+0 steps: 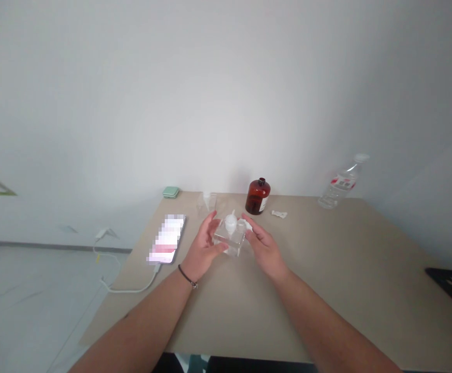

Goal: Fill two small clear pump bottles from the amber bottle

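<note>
left hand (pixel 204 247): fingers (pixel 213 217) spread wide against clear square container (pixel 229 241) | right hand (pixel 265 248): fingers (pixel 249 224) spread on its far side, grip unclear, seemingly steadying it | container centre of desk (pixel 326 280), amber glass bottle (pixel 257 197) behind

The left hand (pixel 202 246) and right hand (pixel 264 248) flank a clear square container (pixel 229 241) with a white cap. On the beige surface (pixel 338 269), an amber glass bottle (pixel 257 197) stands beyond them, a plastic water bottle (pixel 340 184) far right, and a phone (pixel 167 238) lies left.
</note>
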Action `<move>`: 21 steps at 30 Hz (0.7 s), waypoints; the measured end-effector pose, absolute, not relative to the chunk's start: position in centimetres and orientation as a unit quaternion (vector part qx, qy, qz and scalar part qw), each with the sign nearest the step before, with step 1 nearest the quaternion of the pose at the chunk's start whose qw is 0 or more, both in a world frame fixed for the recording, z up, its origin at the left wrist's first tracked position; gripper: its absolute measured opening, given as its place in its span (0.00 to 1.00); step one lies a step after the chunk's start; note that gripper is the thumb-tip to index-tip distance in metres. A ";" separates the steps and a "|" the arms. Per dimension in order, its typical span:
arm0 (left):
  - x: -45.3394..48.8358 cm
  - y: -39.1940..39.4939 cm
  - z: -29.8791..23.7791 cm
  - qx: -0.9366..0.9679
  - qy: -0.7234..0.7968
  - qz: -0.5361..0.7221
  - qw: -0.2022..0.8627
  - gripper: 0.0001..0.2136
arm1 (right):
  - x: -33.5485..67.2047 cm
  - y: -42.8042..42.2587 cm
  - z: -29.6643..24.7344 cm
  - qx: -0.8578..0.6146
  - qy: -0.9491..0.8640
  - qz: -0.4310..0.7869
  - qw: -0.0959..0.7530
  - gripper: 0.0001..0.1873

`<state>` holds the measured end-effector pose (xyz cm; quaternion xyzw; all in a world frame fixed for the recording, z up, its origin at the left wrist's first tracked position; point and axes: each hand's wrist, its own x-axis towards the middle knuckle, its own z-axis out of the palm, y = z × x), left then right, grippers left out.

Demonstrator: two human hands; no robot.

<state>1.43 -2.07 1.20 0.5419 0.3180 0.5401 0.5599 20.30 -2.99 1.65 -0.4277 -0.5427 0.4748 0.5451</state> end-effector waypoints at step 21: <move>2.9 -3.1 1.0 0.525 0.388 0.557 0.513 0.30 | 18.9 -4.1 2.2 -0.442 -0.497 0.487 0.567 0.26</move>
